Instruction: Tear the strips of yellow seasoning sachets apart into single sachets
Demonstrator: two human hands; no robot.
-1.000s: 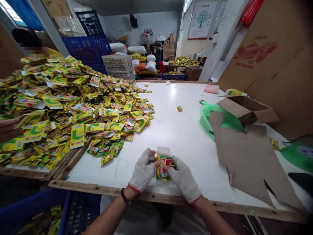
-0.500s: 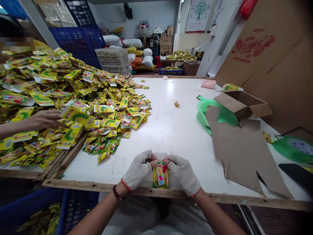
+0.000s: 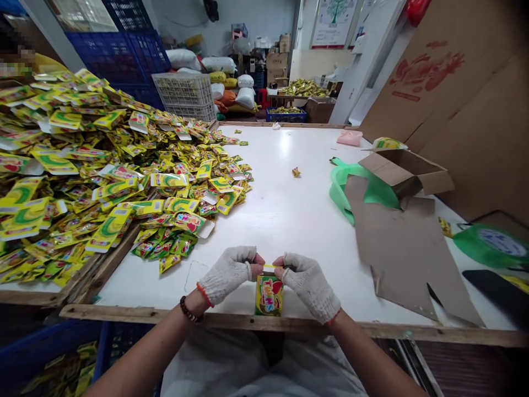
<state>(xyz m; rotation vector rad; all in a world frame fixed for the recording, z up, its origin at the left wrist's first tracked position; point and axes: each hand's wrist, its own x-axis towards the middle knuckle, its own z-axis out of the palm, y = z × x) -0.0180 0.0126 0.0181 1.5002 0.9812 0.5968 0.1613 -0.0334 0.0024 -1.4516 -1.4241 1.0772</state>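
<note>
A: Okay, what are our hands up to?

B: Both gloved, bare at the fingertips. Our left hand (image 3: 232, 270) has thumb and finger drawn into a pinch at the top flap (image 3: 271, 267) of the small box (image 3: 269, 298), coming in from the box's left. Our right hand (image 3: 308, 284) pinches the same flap from the box's right. So neither one's spread wide; they've both got hold of that flap.

A: And the box?

B: Flat on the white worktop (image 3: 264, 220), printed face up, just inside the wooden edge (image 3: 297, 324) on our side.

A: What else have we got around it?

B: Left of the box and a bit past it there's a clump of green packets (image 3: 165, 245), then the huge yellow heap (image 3: 103, 187) farther out that way. Beyond the box, slightly to its right, one wrapped piece (image 3: 296, 172) sits alone. Well right of the box we've got a cardboard sheet (image 3: 397, 242) lying partly over a green basin (image 3: 342, 193), with an open carton (image 3: 392, 165) past that. Lower than the box, off to its left, a blue crate (image 3: 37, 342) holds more packets.
</note>
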